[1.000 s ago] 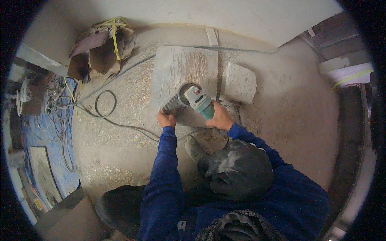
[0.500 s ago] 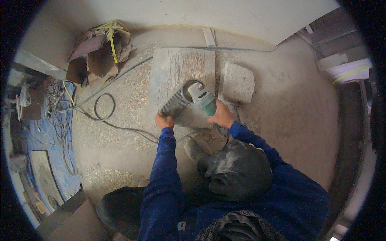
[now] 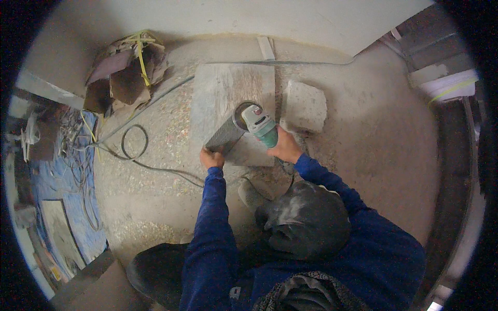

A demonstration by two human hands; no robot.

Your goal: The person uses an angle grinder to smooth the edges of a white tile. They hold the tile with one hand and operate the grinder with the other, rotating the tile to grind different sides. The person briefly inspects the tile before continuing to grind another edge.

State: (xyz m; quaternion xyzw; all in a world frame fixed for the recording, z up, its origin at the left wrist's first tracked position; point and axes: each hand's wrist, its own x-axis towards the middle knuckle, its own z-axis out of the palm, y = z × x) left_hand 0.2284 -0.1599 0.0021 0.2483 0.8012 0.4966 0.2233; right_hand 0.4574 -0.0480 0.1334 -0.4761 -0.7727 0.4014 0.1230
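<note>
My left hand [image 3: 212,157] is wrapped round the lower end of a dark grey ribbed tube [image 3: 224,135], which lies tilted over a flat grey slab [image 3: 210,85]. In my right hand [image 3: 285,147] is a green and grey angle grinder [image 3: 263,127], gripped by its body. The grinder's head meets the upper, open end of the tube; its disc is hidden there. Many thin cut lines run across the slab's upper part. A rough pale block [image 3: 306,108] sits just right of the slab.
Cable [image 3: 136,150] loops across the dusty, chip-strewn floor on the left. Folded cardboard [image 3: 127,78] bound with yellow strap leans at the far left corner. A blue sheet [image 3: 57,181] with tangled cords and a board [image 3: 63,228] lies at the left. A wall [image 3: 233,20] borders the far side.
The view has shifted slightly. Cut lines on the slab look greyer and hazier than before. Both hands keep their hold, and the grinder stays at the tube's end.
</note>
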